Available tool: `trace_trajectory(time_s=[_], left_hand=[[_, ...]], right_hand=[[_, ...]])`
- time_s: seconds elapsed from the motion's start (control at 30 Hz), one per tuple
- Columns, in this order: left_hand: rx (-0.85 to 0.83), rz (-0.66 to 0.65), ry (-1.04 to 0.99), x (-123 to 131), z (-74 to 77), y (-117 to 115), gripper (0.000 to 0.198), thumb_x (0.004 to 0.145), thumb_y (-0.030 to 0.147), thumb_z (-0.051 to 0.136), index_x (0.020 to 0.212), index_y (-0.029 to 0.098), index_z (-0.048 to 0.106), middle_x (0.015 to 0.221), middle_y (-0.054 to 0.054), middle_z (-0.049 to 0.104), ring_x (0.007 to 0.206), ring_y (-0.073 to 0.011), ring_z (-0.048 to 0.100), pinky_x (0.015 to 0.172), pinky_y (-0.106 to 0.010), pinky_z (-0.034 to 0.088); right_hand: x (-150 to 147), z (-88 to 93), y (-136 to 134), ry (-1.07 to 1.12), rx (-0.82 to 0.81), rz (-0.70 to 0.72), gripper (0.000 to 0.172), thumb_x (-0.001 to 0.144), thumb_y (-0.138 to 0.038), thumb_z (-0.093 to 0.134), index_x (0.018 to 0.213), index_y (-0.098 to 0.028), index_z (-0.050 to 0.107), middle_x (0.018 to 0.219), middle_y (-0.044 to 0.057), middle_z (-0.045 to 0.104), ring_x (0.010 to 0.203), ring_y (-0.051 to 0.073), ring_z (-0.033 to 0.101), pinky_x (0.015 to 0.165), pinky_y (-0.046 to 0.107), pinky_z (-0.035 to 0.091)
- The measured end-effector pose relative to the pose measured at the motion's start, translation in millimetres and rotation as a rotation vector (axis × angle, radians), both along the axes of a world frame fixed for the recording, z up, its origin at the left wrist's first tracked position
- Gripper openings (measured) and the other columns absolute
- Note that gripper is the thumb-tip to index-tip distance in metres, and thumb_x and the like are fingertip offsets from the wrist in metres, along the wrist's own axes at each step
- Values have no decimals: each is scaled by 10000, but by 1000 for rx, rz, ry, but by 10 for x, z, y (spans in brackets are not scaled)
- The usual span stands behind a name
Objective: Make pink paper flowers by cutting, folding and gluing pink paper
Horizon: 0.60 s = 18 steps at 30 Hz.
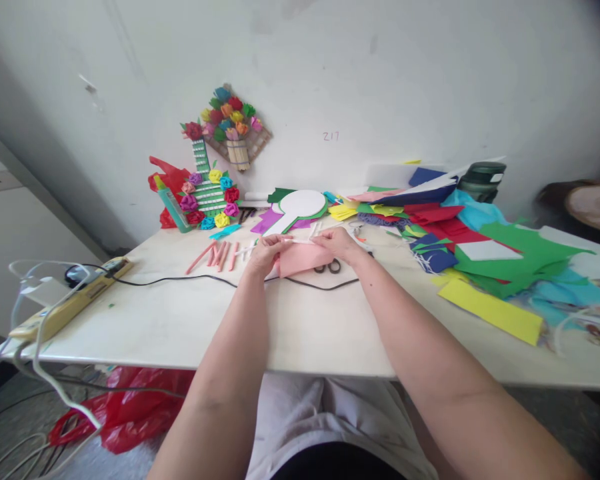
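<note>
Against the white wall (330, 80), a slatted pot (239, 155) holds paper flowers (227, 115); left hand (269, 254) and right hand (338, 243) grip pink paper (301, 257)

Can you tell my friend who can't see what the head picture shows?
The left hand and right hand hold pink paper over a pale table. Thin pink pieces lie to the left, colourful sheets to the right, with bright flowers at the back left.

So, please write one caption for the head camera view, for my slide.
The left hand and right hand hold a pink sheet over a white table, colourful flower decorations behind.
</note>
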State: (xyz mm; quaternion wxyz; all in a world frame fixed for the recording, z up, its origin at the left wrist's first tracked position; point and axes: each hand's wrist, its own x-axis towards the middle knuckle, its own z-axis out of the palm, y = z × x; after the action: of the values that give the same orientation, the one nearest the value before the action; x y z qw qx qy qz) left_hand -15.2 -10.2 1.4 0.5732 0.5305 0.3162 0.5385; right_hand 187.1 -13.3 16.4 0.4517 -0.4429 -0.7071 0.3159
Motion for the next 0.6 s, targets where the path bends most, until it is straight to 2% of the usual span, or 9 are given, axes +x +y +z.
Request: trace_trajectory(time_s=[0.1,0.17,0.23,0.3,0.4,0.6], left_hand=[[-4,-5,-8,2,1,2,247,524,226,772,732,122,688,590,-6,602,534,-85,523,528,-207,373],[0,-4,-10,-1,4,2,237,532,238,771,719,121,684,586,-7,599,531,-81,518,521,-204,363],[5,7,-13,-7,6,3,240,540,245,769,728,123,685,582,-3,594,519,-75,506,506,-201,349],[14,23,-15,-16,5,6,238,544,245,768,732,124,686,567,4,580,499,-69,485,485,-198,330],[26,33,-23,-31,2,14,222,552,240,764,721,120,684,550,9,561,484,-60,461,468,-193,311],[46,42,-30,-46,7,21,205,557,238,758,707,120,682,551,9,553,479,-56,443,454,-192,293]], right_hand=[[13,9,-7,43,-42,-7,403,685,-502,576,491,-160,483,487,-30,402,515,96,357,503,245,256],[36,3,5,110,-63,8,434,727,-542,525,607,-136,623,591,16,555,607,130,474,578,251,336],[65,-18,34,184,-62,28,477,752,-561,491,712,-128,686,720,54,636,712,154,533,652,259,374],[90,-47,71,249,-82,21,491,737,-575,509,748,-122,699,740,62,649,707,155,542,648,263,386],[103,-81,115,329,-160,9,470,679,-561,585,778,-116,697,656,40,631,605,133,517,592,261,385],[79,-85,127,419,-149,47,317,554,-401,716,707,-127,674,649,11,628,586,108,499,597,251,384]])
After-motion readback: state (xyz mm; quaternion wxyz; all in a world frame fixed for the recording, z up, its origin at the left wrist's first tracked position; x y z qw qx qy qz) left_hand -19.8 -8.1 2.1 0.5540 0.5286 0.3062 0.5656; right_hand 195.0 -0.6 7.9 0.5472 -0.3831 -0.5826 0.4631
